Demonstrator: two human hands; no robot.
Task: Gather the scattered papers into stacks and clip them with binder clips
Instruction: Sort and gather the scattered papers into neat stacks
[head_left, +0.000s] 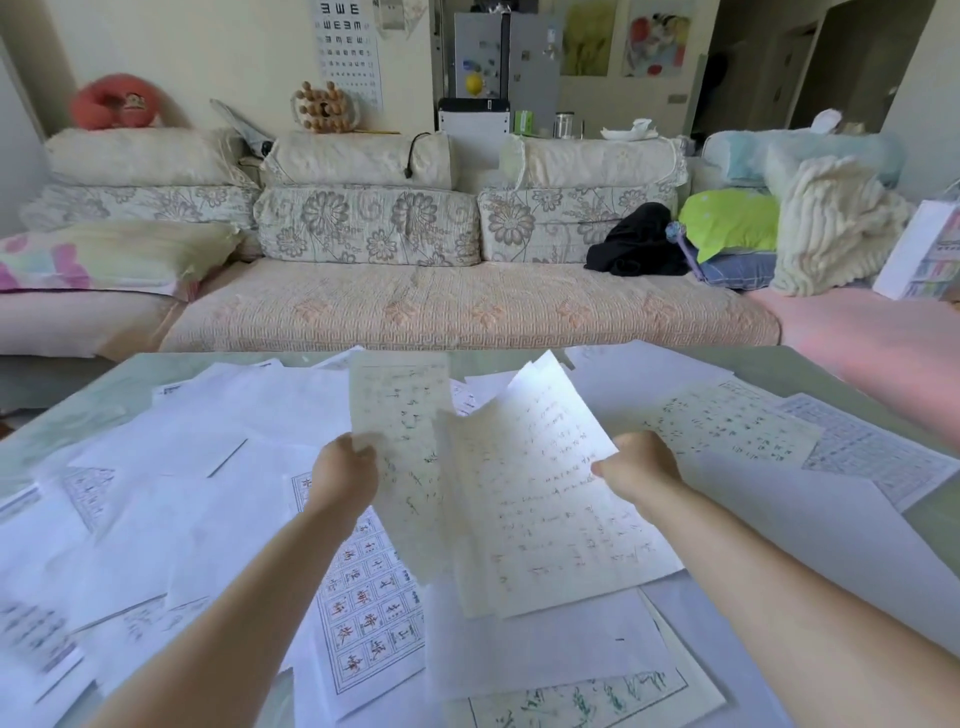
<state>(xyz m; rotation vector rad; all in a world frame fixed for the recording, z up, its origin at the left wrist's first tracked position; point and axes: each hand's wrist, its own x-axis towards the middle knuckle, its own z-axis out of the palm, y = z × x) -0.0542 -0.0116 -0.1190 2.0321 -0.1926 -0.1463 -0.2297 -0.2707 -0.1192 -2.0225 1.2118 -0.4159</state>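
Above the pale counter (789, 364), left hand (345, 475) pinches a cream handwritten sheet (400, 410), right hand (641, 467) a white handwritten sheet (535, 483); squaring their edges seems wise.

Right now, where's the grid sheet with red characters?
Head view, lower centre: the white grid sheet with red characters lies on the table, just right of the left forearm.

The sofa (467, 306) has a peach quilted seat and pale back cushions (369, 228) printed with grey-brown flowers. At its left end lies a pink-and-yellow pillow (104, 254), and at its right end a lime-green cushion (732, 218), a black cloth (639, 241) and a cream ribbed blanket (831, 228). In front of it, white papers (182, 441) and a red-gridded sheet (369, 597) cover a pale green desk (62, 421).
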